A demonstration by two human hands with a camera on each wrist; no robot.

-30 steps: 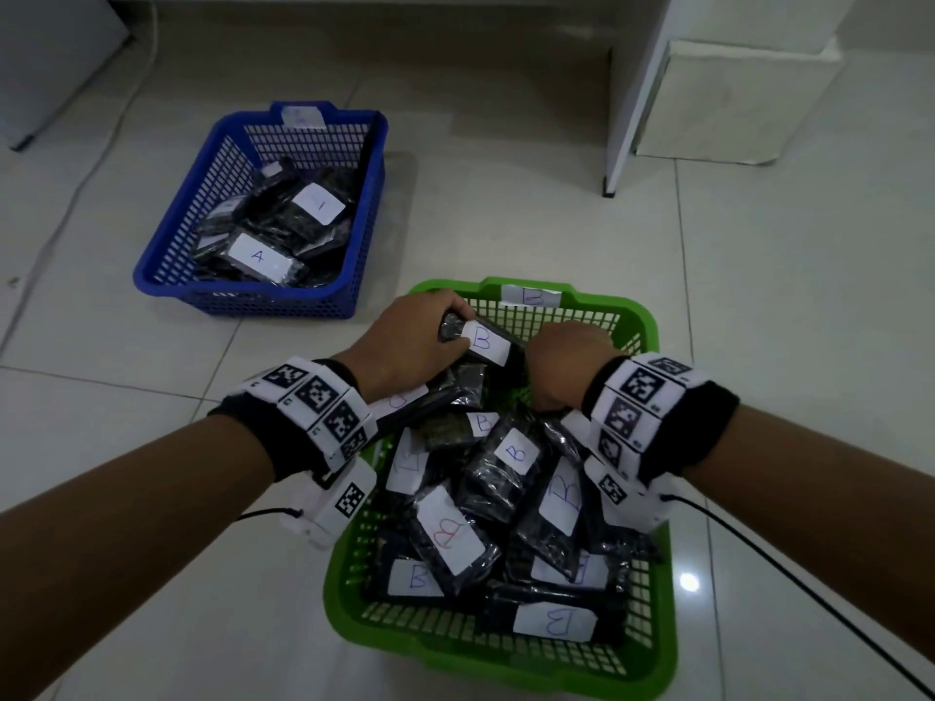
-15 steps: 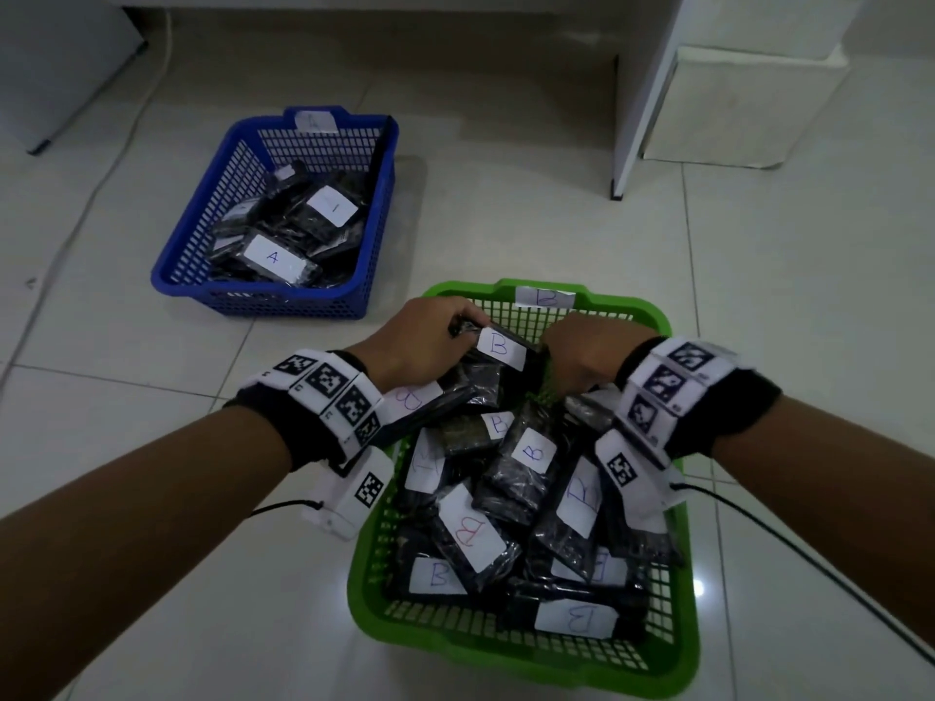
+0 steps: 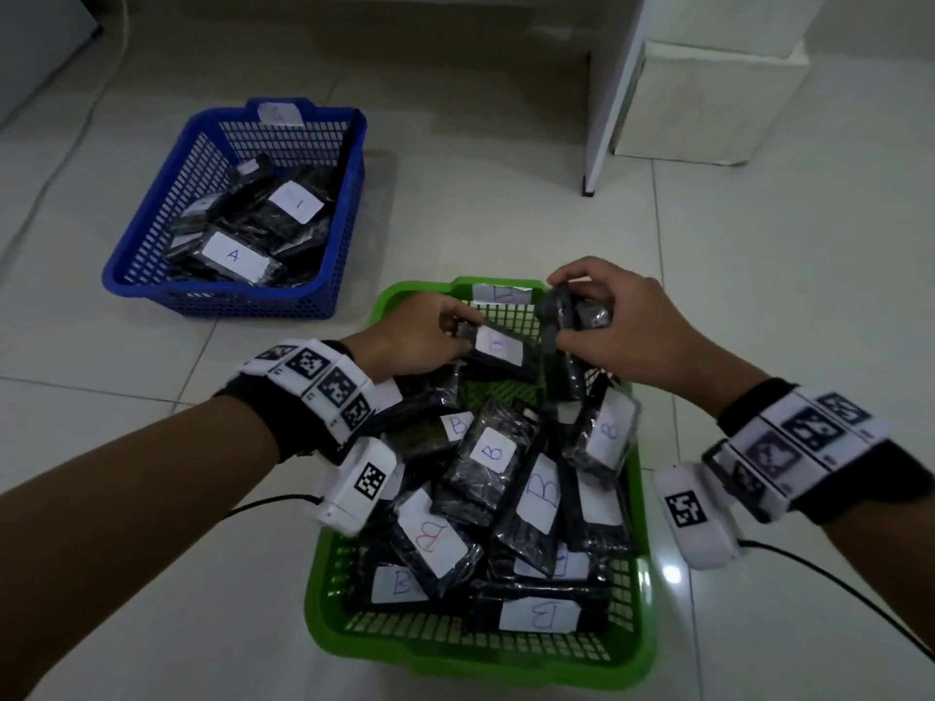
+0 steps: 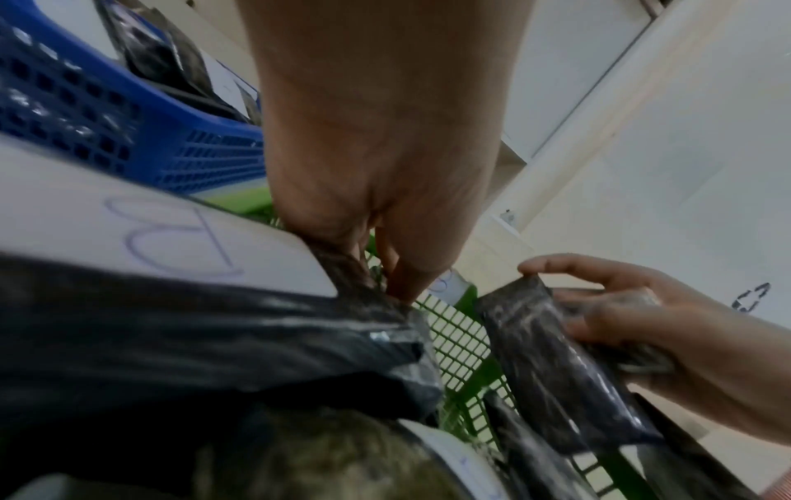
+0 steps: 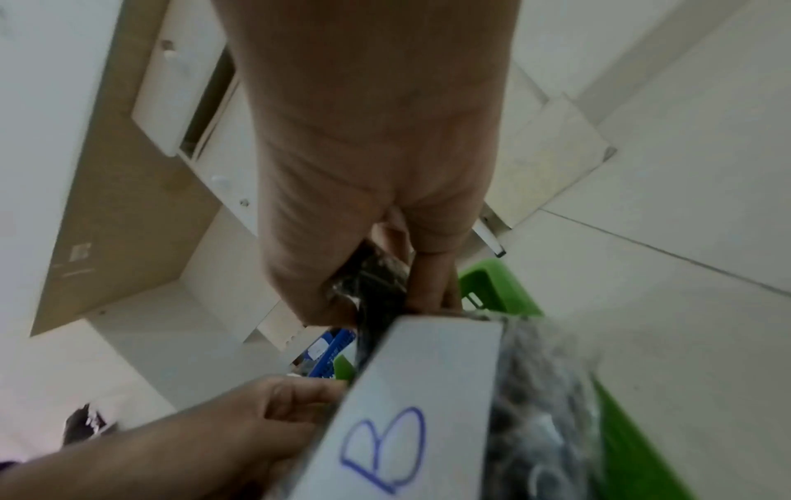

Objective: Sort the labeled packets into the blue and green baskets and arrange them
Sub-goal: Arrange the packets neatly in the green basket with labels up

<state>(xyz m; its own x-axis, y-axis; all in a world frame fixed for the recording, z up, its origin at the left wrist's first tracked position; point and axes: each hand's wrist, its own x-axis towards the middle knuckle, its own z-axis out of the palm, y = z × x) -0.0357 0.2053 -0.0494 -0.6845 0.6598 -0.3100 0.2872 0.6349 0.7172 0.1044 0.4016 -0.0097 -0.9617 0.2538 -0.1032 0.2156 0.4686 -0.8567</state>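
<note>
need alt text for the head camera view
Two hands, the left hand and right hand, each grip a black packet above the far end of a green basket heaped with B-labeled packets. A blue basket sits beyond on the tiled floor.

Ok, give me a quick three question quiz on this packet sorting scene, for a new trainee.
1. True or false: the right hand grips a dark packet above the green basket.
2. Which letter marks the front packet label in the blue basket?
3. The left hand holds a packet labelled: a) A, b) B, c) C?

Key: 1 true; 2 A; 3 b.
</note>
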